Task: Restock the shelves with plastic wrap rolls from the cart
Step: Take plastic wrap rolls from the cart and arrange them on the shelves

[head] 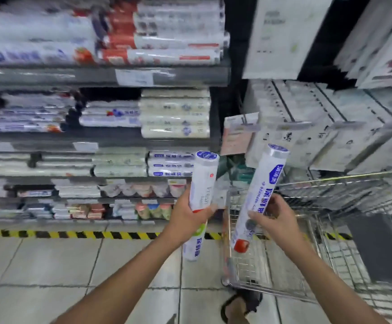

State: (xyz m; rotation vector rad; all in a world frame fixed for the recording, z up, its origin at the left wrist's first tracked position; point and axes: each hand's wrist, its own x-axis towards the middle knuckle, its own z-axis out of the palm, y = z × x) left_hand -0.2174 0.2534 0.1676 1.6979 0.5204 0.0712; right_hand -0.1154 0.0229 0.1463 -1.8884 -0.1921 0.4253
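Note:
My left hand (pixel 188 216) grips a white plastic wrap roll (pixel 203 181) with a blue cap, held nearly upright in front of the lower shelves. My right hand (pixel 276 216) holds a second white roll (pixel 262 183) with blue lettering and a red end, tilted to the right above the wire cart (pixel 330 230). Stacks of similar rolls (pixel 174 113) lie on their sides on the dark shelves (pixel 101 76) to the left.
White packaged goods (pixel 318 127) hang on a rack behind the cart at right. A yellow and black striped strip (pixel 73 234) runs along the tiled floor at the shelf base. My sandalled foot (pixel 237 307) stands by the cart's near corner.

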